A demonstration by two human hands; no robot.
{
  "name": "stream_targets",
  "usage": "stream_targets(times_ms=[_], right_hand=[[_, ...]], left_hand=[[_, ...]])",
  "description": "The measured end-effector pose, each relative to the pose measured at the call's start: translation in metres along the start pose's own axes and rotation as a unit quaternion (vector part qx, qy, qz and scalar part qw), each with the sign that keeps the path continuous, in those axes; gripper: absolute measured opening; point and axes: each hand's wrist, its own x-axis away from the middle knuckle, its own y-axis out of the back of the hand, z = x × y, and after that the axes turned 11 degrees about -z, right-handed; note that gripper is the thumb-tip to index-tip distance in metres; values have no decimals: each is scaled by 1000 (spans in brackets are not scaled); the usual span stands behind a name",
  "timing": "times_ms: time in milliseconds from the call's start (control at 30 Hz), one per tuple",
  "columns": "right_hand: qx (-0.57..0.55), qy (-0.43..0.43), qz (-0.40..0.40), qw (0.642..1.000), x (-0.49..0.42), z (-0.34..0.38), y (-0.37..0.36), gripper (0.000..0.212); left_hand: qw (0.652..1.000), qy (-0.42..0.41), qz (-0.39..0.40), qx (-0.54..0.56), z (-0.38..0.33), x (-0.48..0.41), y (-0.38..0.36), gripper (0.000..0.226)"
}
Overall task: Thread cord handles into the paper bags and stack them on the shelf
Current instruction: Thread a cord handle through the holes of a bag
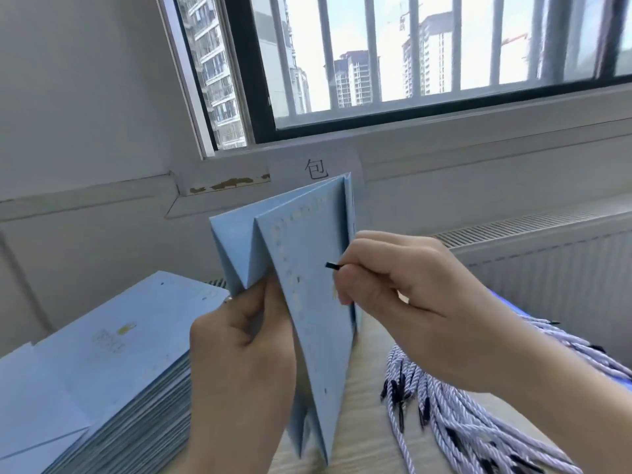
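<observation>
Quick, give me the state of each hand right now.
Left hand: closed, gripping the blue paper bag.
Right hand: closed, pinching a black cord tip in front of the bag.

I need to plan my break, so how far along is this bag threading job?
Done: no threaded bag is in view. In hand: the left hand holds one blue bag while the right hand pinches a black cord tip near its panel. Left: the stack of flat bags and the pile of cords.
</observation>
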Motion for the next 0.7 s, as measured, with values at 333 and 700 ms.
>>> stream_targets(times_ms=[333, 700], right_hand=[[40, -6, 0, 999, 7, 1, -4, 28], [118, 84, 25, 989, -3, 3, 3, 23]], left_hand=[[994, 47, 44, 85, -4, 10, 1, 29], [978, 26, 45, 200, -6, 11, -2, 13]])
